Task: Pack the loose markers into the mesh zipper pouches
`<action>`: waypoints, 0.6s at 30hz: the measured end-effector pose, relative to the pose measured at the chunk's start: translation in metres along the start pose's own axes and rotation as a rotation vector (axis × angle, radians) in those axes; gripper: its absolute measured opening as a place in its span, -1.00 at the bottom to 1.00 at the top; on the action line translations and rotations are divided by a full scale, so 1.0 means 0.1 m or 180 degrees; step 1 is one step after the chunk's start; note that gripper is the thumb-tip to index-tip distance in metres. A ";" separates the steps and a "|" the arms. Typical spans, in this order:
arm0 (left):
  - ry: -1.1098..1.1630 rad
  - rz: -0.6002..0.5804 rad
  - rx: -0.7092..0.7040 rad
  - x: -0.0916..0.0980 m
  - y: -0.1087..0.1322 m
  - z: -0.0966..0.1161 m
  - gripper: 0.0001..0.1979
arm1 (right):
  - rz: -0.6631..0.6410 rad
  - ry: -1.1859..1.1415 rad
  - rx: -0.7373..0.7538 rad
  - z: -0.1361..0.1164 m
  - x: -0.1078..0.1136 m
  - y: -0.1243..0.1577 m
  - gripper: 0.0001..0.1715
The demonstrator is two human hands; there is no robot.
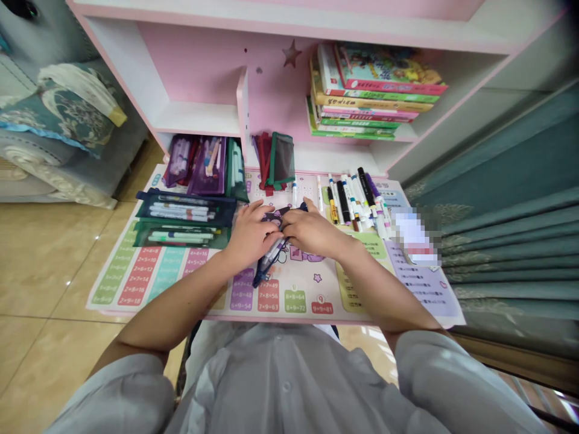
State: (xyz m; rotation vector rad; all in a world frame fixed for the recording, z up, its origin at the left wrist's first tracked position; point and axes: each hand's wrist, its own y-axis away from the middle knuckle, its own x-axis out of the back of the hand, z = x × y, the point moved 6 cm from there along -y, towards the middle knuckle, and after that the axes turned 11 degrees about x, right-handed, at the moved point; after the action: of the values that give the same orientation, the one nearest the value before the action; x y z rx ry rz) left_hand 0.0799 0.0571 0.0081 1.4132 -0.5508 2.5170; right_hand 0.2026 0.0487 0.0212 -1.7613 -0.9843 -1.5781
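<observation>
grey shirt | short loose sleeves | small round front buttons

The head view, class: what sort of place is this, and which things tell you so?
Probably a child's study corner at home: the desk mat carries printed times tables and cartoon art, the pink-and-white shelf unit holds stacked colourful books, and a long curtain hangs alongside.

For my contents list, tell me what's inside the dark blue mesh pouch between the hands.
Pale, slim pens show inside the pouch toward its near end; the bare left hand and right hand cover its middle, hiding anything there.
</observation>
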 end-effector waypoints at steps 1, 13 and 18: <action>0.0002 -0.0031 0.0036 0.00 -0.01 -0.01 -0.88 | -0.0009 -0.0010 -0.0007 0.01 -0.01 0.00 -0.73; 0.0256 -0.0191 0.0664 0.21 -0.10 -0.25 -0.74 | 0.0017 -0.0012 -0.0507 0.24 0.04 0.10 -0.75; -0.0043 -0.0347 0.0694 0.21 -0.11 -0.31 -0.69 | -0.0024 0.0112 -0.0685 0.32 0.06 0.15 -0.79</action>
State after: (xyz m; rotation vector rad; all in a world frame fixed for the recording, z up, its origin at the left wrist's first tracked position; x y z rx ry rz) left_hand 0.0488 0.0794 0.0142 1.4890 -0.1990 2.5438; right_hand 0.2329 0.0669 0.0237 -1.8661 -0.8312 -1.7694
